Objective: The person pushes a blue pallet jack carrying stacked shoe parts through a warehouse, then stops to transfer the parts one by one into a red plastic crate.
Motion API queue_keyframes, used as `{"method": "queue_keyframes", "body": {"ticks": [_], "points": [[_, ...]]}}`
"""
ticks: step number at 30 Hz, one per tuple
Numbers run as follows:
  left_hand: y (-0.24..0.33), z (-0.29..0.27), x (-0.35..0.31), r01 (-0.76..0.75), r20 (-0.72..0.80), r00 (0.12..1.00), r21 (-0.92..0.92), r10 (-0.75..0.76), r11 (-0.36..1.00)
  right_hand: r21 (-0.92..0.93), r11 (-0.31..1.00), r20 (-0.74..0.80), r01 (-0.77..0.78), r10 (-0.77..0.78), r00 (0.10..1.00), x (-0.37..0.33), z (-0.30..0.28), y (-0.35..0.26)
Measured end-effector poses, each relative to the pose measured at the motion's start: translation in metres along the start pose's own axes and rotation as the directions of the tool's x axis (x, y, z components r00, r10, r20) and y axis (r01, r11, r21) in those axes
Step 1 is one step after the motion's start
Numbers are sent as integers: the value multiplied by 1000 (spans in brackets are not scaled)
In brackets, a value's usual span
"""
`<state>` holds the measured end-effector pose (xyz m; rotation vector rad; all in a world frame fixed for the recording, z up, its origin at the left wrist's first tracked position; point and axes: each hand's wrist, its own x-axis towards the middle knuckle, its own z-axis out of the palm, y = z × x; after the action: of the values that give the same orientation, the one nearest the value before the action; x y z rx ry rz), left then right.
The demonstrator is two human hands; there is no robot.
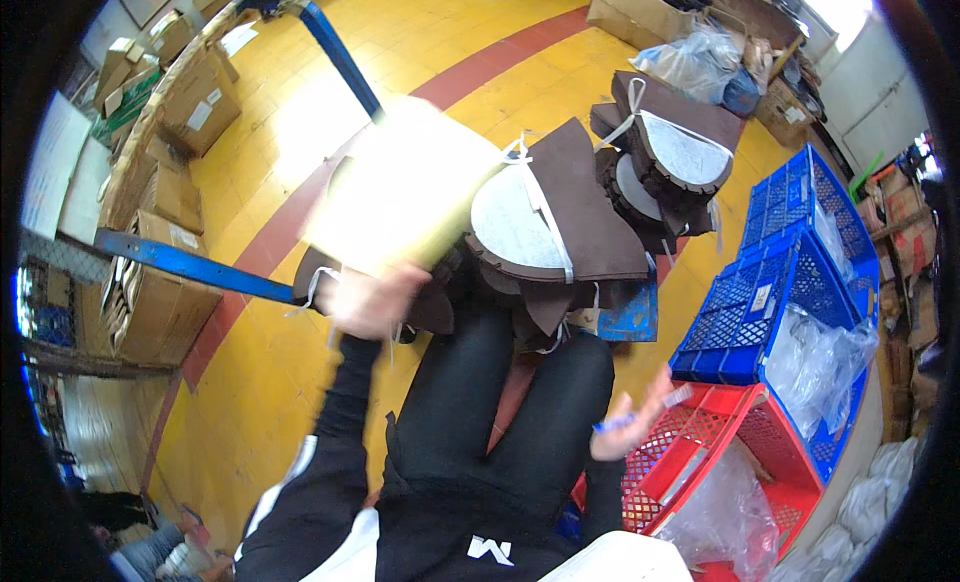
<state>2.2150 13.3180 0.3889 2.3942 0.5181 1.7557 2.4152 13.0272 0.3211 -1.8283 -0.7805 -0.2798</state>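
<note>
My left hand (375, 300), smeared by motion, grips the lower edge of a pale yellow sheet (400, 197), overexposed in the glare. The sheet hides part of the bundles behind it. Bundles of dark brown cut pieces (590, 207) lie before my knees, with light grey half-round pieces (515, 222) on top and white ties (545, 217) around them. Another brown bundle (685, 147) sits farther right. Beside my right thigh, my right hand (632, 427) is raised near the red crate, blurred, with a slim blue-and-white pen-like thing (614, 422) in its fingers.
Blue plastic crates (735, 297) and a red crate (690, 447) holding clear plastic bags (815, 367) line my right side. A blue metal frame (200, 267) reaches in from the left. Cardboard boxes (165, 307) stand far left. Another person's hand (190, 527) shows lower left.
</note>
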Motion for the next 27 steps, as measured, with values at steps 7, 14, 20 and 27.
{"method": "queue_keyframes", "body": {"ticks": [7, 14, 20, 27], "points": [[118, 69, -55, 735, 581, 676, -478, -454, 482, 17, 833, 458, 553, -498, 737, 77, 48, -71], [98, 50, -80, 894, 878, 387, -282, -284, 348, 101, 768, 778, 633, -458, 431, 59, 65, -75], [100, 28, -94, 871, 681, 490, -362, -545, 331, 220, 970, 234, 103, -155, 960, 67, 74, -56], [-27, 87, 18, 255, 45, 672, -951, -739, 174, 615, 279, 582, -738, 471, 663, 93, 110, 20]]}}
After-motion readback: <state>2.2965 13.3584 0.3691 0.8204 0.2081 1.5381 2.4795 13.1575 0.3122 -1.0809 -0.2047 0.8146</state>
